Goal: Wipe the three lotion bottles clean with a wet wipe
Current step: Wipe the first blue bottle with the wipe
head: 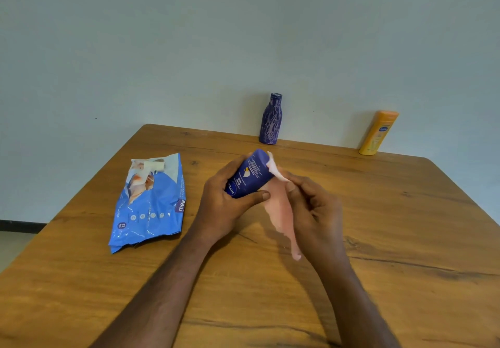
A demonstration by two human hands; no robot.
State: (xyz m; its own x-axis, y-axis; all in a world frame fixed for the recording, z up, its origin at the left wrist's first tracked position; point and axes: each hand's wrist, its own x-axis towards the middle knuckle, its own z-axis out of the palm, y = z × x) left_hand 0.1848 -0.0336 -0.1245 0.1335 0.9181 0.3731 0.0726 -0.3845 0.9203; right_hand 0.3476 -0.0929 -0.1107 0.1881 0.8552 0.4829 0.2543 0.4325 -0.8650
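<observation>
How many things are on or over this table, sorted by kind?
Lotion bottles: 3, the blue bottle gripped by the left hand, the purple bottle and the orange bottle standing by the wall
Wipe: 1, the wipe pinched by the right hand
Wipe pack: 1, the pack
Total: 5

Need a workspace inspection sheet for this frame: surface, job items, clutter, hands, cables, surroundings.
Surface: wooden table, dark grain cracks.
Job's things: blue lotion bottle held above the table, wet wipe against its side; purple bottle and orange bottle upright at the far edge; wipes pack flat at left, flap open.
Clutter: nothing seen.
Hands: left hand grips the blue bottle; right hand pinches the wipe.
Cables: nothing seen.
Surroundings: plain pale wall behind the table.
</observation>
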